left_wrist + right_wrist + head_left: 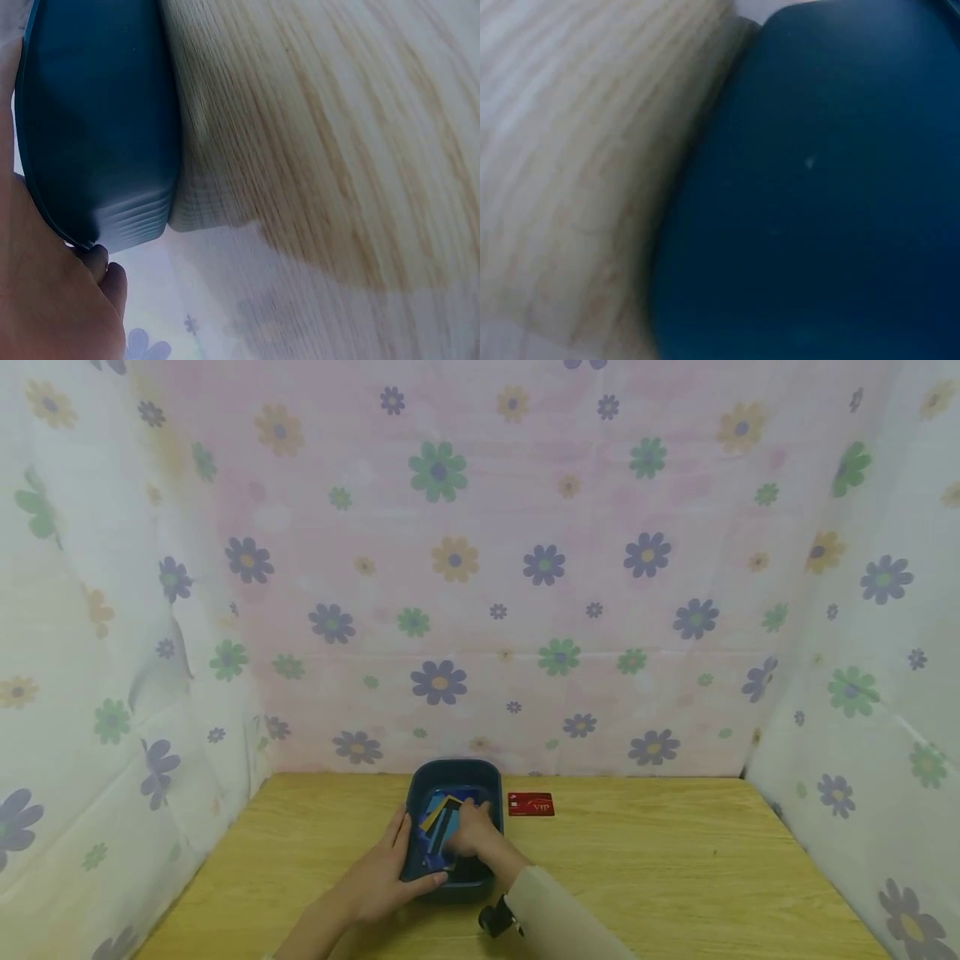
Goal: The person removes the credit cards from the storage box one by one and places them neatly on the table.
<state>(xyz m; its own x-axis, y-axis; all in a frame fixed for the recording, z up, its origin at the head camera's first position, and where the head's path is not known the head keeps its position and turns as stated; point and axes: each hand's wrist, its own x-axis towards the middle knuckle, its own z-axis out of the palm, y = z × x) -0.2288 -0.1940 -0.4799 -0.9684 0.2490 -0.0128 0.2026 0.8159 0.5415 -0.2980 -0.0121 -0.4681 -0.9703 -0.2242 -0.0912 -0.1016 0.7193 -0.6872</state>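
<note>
With the left hand (378,870) gripping the side of the dark blue plastic tray (456,768), the right hand (477,832), fingers angled down, hold unclear, should work gently among the cards (441,832) inside, avoiding snagging the rim.

Head view: dim, diffuse light; low contrast, slight haze. Floral backdrop (495,527) muted; soft shadow on worktop (637,877) toward front edge. Right fingers (468,818) slightly smeared. Lettering on red card (531,804) legible near worktop back edge. Left wrist view: cool cast, worktop pale, grain bowed; container (97,112) dark. Right wrist view: heavy blur, container underexposed, faint sheen toward top.
</note>
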